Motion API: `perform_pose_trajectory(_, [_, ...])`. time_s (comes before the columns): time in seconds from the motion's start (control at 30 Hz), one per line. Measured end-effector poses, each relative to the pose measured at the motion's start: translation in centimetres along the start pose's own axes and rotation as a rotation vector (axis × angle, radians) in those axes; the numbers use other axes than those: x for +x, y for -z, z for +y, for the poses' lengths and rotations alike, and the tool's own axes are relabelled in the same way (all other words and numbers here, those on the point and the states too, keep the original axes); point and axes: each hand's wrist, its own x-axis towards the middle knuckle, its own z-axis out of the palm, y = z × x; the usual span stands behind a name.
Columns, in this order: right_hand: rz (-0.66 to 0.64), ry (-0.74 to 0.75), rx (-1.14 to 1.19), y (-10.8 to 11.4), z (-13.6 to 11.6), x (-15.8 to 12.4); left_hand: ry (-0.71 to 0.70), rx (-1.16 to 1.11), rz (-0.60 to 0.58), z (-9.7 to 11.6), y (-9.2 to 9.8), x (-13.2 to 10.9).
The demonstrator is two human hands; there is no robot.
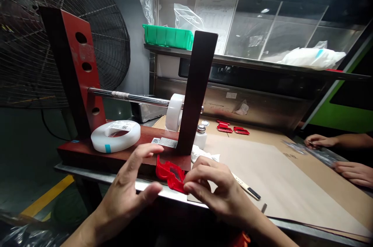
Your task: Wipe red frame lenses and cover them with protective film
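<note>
My right hand (217, 190) pinches a small red plastic part (170, 175) with a dark window, held over the table's front edge. My left hand (131, 188) hovers just left of the part with its fingers spread and the thumb close to it; nothing is in it. Right behind the part stands a red tape-roll stand (78, 68) with a steel rod (131, 97) and a dark upright (196, 91). A white tape roll (116, 136) lies flat on its base, and another white roll (174, 111) hangs on the rod.
Brown cardboard (276, 177) covers the table. Several red parts (230, 128) and a small white bottle (200, 137) lie farther back. Tweezers (246, 188) rest by my right hand. Another person's hands (335, 153) work at the right. A green bin (167, 37) sits on a shelf; a fan (35, 37) stands at the left.
</note>
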Motion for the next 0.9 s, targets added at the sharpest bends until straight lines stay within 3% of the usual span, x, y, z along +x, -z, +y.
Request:
perform_pose_trajectory(0.1, [0.017, 0.169, -0.239, -0.5, -0.4, 0.2, 0.204, -0.062, 0.033, 0.3, 0.5, 0.5])
perform_pose_trajectory(0.2, [-0.001, 0.292, -0.440, -1.2, -0.2, 0.7, 0.333, -0.163, -0.052, 0.4, 0.6, 1.3])
perform_pose_trajectory(0.3, [-0.004, 0.383, -0.577, -1.9, 0.2, 1.2, 0.397, -0.208, -0.155, 0.0, 0.3, 1.9])
perform_pose_trajectory(0.4, [0.020, 0.387, -0.583, -2.2, 0.8, 1.7, 0.385, -0.195, -0.141, -0.7, 0.3, 2.2])
perform_pose_trajectory(0.5, [0.066, 0.235, -0.424, -2.3, 1.6, 2.4, 0.333, -0.055, -0.030, -1.0, 0.7, 2.4])
perform_pose_trajectory(0.7, [0.212, -0.262, 0.089, -2.2, 3.4, 4.7, 0.182, 0.358, 0.128, -0.7, 1.3, 2.7])
perform_pose_trajectory(0.9, [0.206, -0.349, 0.297, -2.7, 5.0, 6.4, 0.095, 0.409, 0.154, -0.4, 1.0, 2.9])
